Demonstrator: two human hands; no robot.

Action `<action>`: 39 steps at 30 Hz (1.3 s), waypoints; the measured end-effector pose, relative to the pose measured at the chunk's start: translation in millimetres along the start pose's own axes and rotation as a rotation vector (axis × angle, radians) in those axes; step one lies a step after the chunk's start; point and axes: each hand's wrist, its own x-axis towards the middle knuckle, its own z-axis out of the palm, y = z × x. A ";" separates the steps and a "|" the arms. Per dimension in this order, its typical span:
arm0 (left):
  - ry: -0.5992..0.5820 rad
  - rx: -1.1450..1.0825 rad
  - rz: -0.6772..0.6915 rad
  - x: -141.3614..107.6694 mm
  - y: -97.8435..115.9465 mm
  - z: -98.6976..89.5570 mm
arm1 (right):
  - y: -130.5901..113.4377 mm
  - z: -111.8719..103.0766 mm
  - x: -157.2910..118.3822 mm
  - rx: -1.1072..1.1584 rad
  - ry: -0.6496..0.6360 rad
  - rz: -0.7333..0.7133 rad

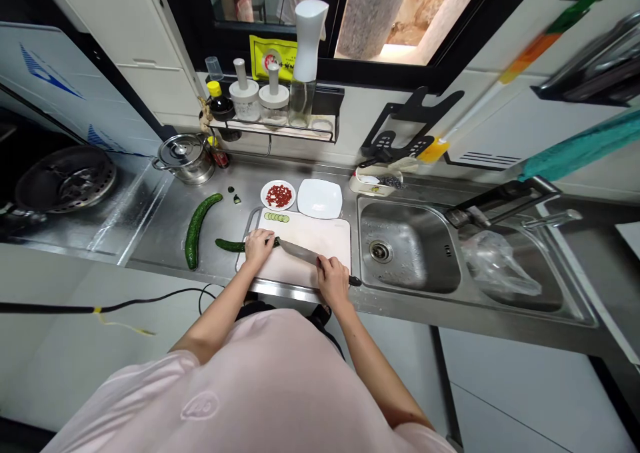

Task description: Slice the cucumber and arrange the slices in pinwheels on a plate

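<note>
Left hand (259, 248) curled over cucumber (231, 245), fingers pressing down; cucumber extends left from under hand, across edge of white cutting board (320, 240). Right hand (333, 281) closed round handle of kitchen knife (299, 252), blade tip at cucumber just right of left hand. Cucumber slices (277, 218) in row on board, beyond hands. Longer cucumber (197, 230) on steel counter (160, 240), left of board.

Dark green cucumber (230, 244), pale green slices (277, 217), white cutting board (320, 243), red flakes (279, 196), pale pink shirt (240, 386)

Knife blade (299, 252): smooth bright steel. Cutting board (320, 236): matt white plastic. Tabletop (165, 220) and sink (410, 218): glossy stainless steel. Cucumber skin (230, 244): glossy, bumpy. Plate (320, 198): glossy white ceramic.
</note>
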 end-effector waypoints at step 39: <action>0.025 -0.005 0.373 -2.6 -29.0 20.5 | -71.4 5.0 31.5 0.055 -0.491 0.091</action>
